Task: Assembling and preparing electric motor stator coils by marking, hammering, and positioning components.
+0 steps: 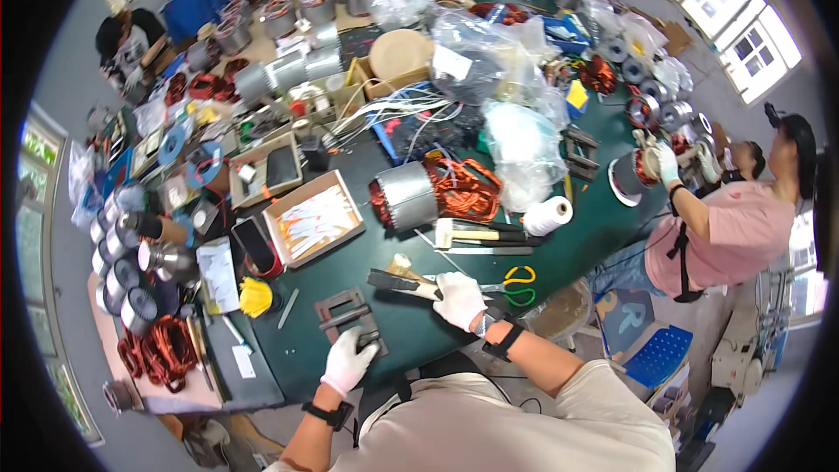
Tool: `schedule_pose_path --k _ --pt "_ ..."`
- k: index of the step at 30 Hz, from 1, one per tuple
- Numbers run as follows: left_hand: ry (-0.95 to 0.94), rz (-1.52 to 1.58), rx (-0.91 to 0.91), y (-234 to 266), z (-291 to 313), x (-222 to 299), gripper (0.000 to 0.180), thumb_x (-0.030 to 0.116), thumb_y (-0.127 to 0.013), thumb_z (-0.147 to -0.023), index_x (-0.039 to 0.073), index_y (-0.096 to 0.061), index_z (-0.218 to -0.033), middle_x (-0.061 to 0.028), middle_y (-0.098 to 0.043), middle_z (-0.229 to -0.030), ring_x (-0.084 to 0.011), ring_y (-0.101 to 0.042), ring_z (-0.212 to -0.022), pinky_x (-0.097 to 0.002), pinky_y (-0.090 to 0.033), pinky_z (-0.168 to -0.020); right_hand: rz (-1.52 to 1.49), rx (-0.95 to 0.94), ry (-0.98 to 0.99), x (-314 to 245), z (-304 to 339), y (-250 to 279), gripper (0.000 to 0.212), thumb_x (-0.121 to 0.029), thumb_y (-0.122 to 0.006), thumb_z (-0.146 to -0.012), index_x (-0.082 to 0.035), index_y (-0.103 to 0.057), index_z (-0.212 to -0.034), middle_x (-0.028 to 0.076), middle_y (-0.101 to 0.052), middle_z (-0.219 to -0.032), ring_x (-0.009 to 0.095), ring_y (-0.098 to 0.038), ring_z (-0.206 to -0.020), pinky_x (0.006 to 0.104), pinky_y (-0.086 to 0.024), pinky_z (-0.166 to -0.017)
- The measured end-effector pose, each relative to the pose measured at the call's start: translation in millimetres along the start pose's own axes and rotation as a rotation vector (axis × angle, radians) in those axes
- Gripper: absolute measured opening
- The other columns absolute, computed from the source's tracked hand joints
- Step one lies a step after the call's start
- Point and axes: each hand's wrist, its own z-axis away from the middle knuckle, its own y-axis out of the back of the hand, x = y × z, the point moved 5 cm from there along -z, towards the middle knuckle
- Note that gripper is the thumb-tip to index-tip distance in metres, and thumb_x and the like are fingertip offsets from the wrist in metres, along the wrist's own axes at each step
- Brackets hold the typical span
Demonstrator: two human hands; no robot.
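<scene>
My left hand [348,360], in a white glove, is closed on the near side of a dark metal frame [336,315] with crossbars, lying at the table's front edge. My right hand [459,301], also gloved, grips a dark, flat bar-like tool [398,283] that points left above the table; its exact kind is unclear. Just beyond it stands a pale wooden piece [399,264]. Green-and-yellow-handled scissors [520,287] lie right of my right hand. Farther up, a hammer [476,233] rests below a silver motor stator [409,195] with orange-red copper windings.
A cardboard box of white strips [350,238] sits left of the stator, a white thread spool [549,215] to its right. Yellow strips [256,296] stand in a cup at left, near copper coils [162,351]. A co-worker in pink [747,225] handles another stator [631,177] at right.
</scene>
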Motion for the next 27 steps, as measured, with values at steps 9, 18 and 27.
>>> schedule_pose_path --k 9,18,27 --pt "0.168 1.118 0.184 0.2 -31.6 -30.7 0.011 0.019 -0.066 -0.099 0.008 -0.068 -0.098 0.0036 -0.063 -0.088 -0.0118 -0.062 -0.084 -0.0289 -0.052 -0.076 -0.432 -0.246 0.068 -173.2 -2.9 -20.5 0.037 -0.030 -0.073 -0.087 -0.004 -0.065 -0.110 0.022 -0.068 -0.108 0.042 -0.067 -0.106 0.0514 -0.055 -0.092" --pt "0.233 0.782 0.400 99.7 23.0 -123.3 0.021 -0.005 -0.064 -0.086 -0.001 -0.057 -0.105 -0.0009 -0.055 -0.083 -0.0095 -0.051 -0.066 -0.0255 -0.043 -0.058 -0.170 -0.270 0.017 -98.2 1.3 -64.0 0.041 -0.035 -0.067 -0.089 -0.004 -0.068 -0.117 0.025 -0.067 -0.122 0.043 -0.066 -0.114 0.0494 -0.054 -0.099" --pt "0.490 -0.251 0.061 170.3 114.7 -146.9 0.071 0.032 -0.082 -0.087 -0.009 -0.054 -0.138 -0.0300 -0.065 -0.132 -0.0419 -0.061 -0.125 -0.0432 -0.042 -0.114 -0.005 -0.209 -0.385 16.2 60.2 -117.3 0.037 -0.026 -0.066 -0.088 -0.005 -0.066 -0.119 0.022 -0.068 -0.114 0.041 -0.068 -0.110 0.0498 -0.056 -0.095"
